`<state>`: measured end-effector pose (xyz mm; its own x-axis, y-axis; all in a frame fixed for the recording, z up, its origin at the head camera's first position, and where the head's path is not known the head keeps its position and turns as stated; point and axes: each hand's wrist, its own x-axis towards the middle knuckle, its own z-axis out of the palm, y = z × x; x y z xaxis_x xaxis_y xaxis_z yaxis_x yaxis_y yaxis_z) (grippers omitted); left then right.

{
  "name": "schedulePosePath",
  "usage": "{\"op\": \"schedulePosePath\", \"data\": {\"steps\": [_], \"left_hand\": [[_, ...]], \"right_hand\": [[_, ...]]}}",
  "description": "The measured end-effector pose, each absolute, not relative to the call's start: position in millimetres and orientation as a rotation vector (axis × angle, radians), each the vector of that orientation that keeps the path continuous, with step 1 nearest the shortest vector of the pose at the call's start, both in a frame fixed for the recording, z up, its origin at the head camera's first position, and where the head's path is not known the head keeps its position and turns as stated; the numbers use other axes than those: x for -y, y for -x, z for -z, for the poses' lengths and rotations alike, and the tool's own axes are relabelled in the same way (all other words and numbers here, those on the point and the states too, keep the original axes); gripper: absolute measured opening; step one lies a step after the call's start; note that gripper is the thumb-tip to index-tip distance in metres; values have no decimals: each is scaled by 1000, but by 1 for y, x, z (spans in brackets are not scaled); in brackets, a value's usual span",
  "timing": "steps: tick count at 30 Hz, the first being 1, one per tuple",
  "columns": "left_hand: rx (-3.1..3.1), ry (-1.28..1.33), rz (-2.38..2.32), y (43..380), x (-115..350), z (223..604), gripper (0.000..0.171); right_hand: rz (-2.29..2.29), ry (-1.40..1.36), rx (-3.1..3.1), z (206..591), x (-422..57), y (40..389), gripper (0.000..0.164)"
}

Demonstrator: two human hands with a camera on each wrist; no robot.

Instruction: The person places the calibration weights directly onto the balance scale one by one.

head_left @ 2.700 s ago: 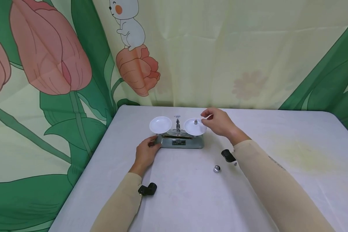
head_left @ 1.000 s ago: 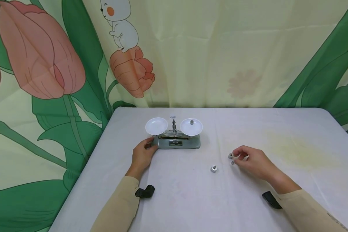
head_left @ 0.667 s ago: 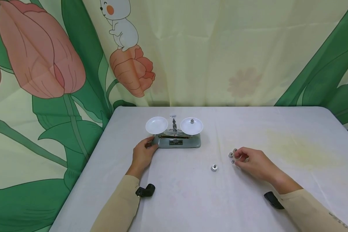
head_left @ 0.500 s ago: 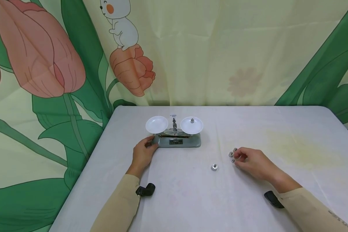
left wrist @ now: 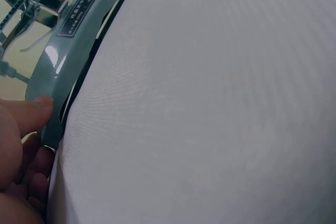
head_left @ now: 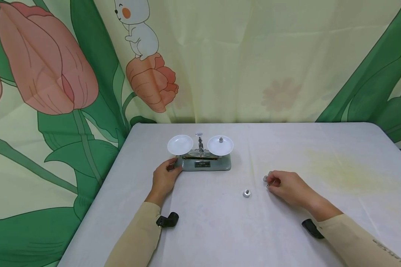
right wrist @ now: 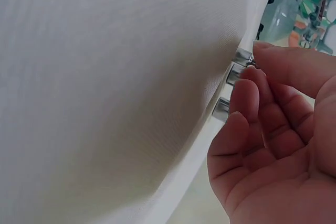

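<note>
Gripping the left end of the balance [head_left: 204, 165] on the white table [head_left: 214, 222] is our left hand [head_left: 164, 178]. Our right hand [head_left: 289, 189] bends its fingers at a small weight [right wrist: 243, 56], though we cannot tell whether they pinch it; another weight [head_left: 221, 139] stands in the right pan [head_left: 220, 149].

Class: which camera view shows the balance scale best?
The head view: the balance scale shows both pans and most of its base, one end in the left hand. The left wrist view gives its label closer but cuts off much; the right wrist view shows only part at top right.
</note>
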<state>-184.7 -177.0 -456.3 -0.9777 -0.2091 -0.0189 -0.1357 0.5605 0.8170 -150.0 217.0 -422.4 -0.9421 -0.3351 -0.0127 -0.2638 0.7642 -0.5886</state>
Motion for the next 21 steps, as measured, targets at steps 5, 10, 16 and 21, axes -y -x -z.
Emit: {"op": "schedulePosePath", "data": {"steps": [5, 10, 16, 21], "left_hand": [[2703, -303, 1420, 185, 177, 456, 44], [2696, -300, 1421, 185, 178, 456, 44], [2700, -298, 1424, 186, 178, 457, 43], [2701, -301, 1423, 187, 178, 458, 44]], "right_hand": [[904, 502, -2820, 424, -217, 150, 13], [877, 512, -2797, 425, -217, 150, 14], [864, 515, -2795, 426, -215, 150, 14], [845, 497, -2797, 426, -213, 150, 13]]}}
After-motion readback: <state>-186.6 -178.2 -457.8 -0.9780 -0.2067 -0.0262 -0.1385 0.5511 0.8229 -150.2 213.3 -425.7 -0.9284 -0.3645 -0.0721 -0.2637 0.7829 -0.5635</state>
